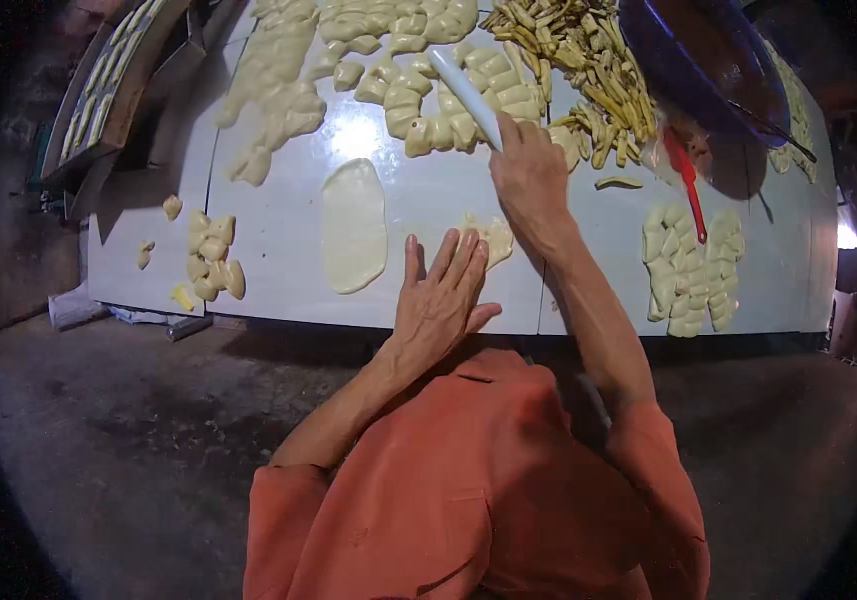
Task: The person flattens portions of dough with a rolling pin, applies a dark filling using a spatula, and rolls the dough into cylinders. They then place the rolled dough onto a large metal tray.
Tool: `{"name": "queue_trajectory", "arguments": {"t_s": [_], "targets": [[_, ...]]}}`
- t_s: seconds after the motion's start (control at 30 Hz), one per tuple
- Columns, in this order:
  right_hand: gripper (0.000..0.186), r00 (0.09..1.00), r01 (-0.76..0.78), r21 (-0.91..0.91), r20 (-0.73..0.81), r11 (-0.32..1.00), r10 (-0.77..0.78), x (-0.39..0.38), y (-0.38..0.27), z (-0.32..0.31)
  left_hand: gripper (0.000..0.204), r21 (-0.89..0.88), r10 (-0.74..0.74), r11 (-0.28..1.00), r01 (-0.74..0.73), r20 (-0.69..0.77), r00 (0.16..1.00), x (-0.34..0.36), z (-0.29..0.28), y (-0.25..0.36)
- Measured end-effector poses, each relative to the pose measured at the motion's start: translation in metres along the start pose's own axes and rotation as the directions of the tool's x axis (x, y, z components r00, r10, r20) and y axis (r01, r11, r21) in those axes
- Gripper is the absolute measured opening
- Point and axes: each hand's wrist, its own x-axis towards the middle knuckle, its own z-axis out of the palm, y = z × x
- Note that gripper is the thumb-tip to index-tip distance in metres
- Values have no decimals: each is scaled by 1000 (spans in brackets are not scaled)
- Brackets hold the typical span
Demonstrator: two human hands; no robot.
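Observation:
My left hand (pixel 441 280) lies with fingers stretched out near the table's front edge, touching or just over a small piece of pale dough (pixel 489 240) that it partly hides. My right hand (pixel 524 170) grips one end of a long white rolling pin (pixel 459 85), which points away from me toward the dough pieces at the back. Left of my left hand is a flattened oval sheet of dough (pixel 353 225). Small dough lumps (pixel 211 255) lie further left, beside a little yellow piece (pixel 182 296).
White table (pixel 269 250) with dough portions (pixel 404 105) behind, yellow strips (pixel 609 80) at back right. A blue tub (pixel 709 60) and red spatula (pixel 691 180) are right, above more dough pieces (pixel 689 270). Trays of long dough pieces (pixel 104 85) stand back left.

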Motion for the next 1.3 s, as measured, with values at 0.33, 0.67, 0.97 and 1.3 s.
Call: {"name": "queue_trajectory", "arguments": {"t_s": [0.33, 0.67, 0.97, 1.3], "targets": [[40, 981, -87, 226, 189, 970, 44, -40, 2, -85, 75, -165, -118, 985, 53, -420, 900, -19, -25, -29], [58, 874, -52, -43, 481, 998, 66, -74, -6, -52, 65, -17, -286, 958, 286, -28, 958, 27, -8, -47], [68, 991, -54, -168, 116, 984, 74, 20, 17, 10, 74, 43, -259, 953, 300, -395, 881, 141, -3, -120], [40, 911, 212, 210, 313, 955, -271, -19, 20, -53, 85, -16, -201, 979, 204, -253, 946, 116, -17, -104]]}}
